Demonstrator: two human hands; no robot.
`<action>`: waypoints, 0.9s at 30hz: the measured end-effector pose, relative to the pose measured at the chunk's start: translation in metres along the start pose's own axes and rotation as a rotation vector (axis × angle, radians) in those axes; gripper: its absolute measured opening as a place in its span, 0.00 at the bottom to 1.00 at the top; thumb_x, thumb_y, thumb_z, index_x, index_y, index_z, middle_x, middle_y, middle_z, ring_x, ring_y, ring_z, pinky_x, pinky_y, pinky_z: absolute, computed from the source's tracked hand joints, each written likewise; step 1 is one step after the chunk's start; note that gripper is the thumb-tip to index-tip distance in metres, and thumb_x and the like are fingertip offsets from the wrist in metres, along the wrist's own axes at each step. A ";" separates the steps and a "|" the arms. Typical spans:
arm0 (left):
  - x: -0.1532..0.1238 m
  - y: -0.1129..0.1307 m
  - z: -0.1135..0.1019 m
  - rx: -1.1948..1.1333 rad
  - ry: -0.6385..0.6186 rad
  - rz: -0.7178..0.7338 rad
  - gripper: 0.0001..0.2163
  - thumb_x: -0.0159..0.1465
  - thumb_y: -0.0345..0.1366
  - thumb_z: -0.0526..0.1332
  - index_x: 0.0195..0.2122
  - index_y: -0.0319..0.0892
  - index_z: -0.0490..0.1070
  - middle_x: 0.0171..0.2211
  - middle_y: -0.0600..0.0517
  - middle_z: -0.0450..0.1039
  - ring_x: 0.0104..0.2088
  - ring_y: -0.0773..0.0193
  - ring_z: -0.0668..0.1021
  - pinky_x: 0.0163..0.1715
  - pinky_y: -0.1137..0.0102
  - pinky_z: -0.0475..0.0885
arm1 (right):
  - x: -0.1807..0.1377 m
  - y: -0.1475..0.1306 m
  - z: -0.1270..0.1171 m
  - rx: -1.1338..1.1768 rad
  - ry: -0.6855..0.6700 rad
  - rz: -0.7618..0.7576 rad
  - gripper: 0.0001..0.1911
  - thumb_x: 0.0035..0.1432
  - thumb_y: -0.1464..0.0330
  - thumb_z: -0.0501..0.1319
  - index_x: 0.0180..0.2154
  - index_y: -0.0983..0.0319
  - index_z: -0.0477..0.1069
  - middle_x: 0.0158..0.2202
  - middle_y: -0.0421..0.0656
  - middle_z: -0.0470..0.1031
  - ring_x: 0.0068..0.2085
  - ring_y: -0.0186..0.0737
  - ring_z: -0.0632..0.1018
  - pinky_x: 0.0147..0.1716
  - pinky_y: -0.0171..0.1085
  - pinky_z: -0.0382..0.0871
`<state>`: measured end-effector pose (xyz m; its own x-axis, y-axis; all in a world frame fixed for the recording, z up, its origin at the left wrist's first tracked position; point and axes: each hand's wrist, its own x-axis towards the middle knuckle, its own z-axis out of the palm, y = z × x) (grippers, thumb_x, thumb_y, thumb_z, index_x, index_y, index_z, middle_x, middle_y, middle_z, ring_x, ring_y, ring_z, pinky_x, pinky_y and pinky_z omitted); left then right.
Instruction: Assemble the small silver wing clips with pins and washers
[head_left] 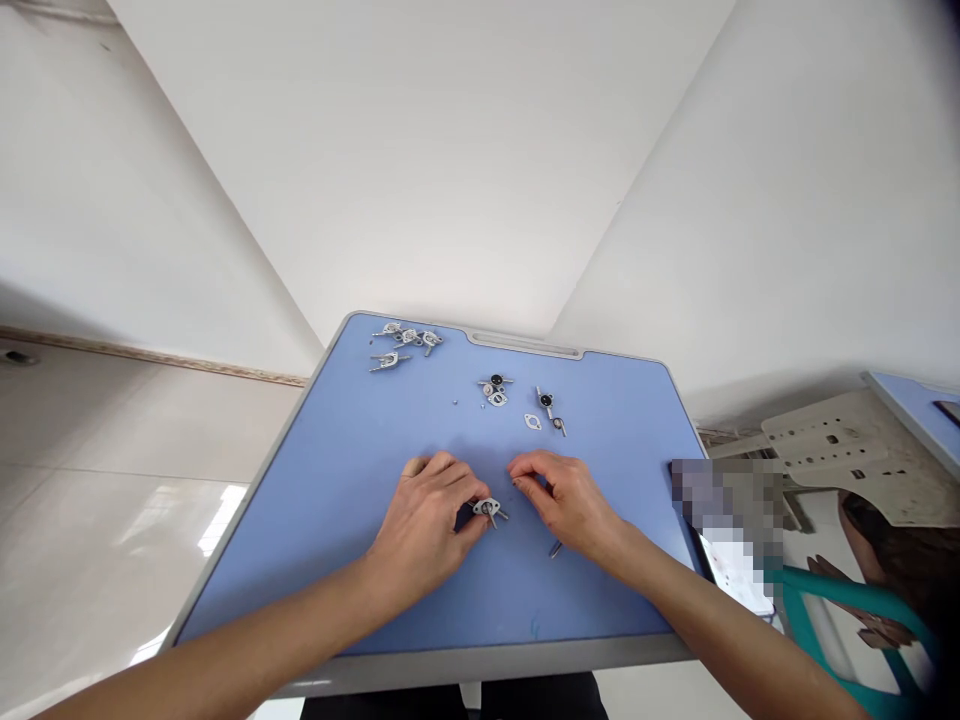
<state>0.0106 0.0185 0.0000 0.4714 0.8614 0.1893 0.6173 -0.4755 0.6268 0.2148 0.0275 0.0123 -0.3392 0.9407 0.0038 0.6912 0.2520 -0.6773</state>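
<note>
Between the thumb and fingers of my left hand is a small silver flanged metal fitting, with short tube ends sticking out toward the lower right. My right hand is held just to the right of it, thumb and forefinger pinched together; whatever may be between the tips is too small to make out. A thin metal pin-like piece lies under the right wrist. Beyond my hands are a flat oval gasket, a fitting with a black round centre and a small spring-like part.
Several silver fittings sit at the far left of the blue desk. Another group with a black-centred fitting and tiny screws lies mid-desk. A phone-like device rests at the right edge. Walls stand behind.
</note>
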 end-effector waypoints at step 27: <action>0.000 -0.006 0.002 -0.029 -0.003 -0.002 0.03 0.60 0.30 0.64 0.31 0.44 0.73 0.30 0.55 0.74 0.37 0.60 0.71 0.38 0.63 0.58 | 0.003 0.003 0.010 0.030 -0.042 -0.343 0.06 0.63 0.70 0.61 0.33 0.60 0.75 0.31 0.40 0.77 0.33 0.34 0.74 0.35 0.34 0.69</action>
<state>0.0088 0.0209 -0.0052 0.4725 0.8616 0.1856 0.5998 -0.4686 0.6486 0.2099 0.0285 0.0031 -0.5747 0.7922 0.2054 0.5133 0.5445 -0.6634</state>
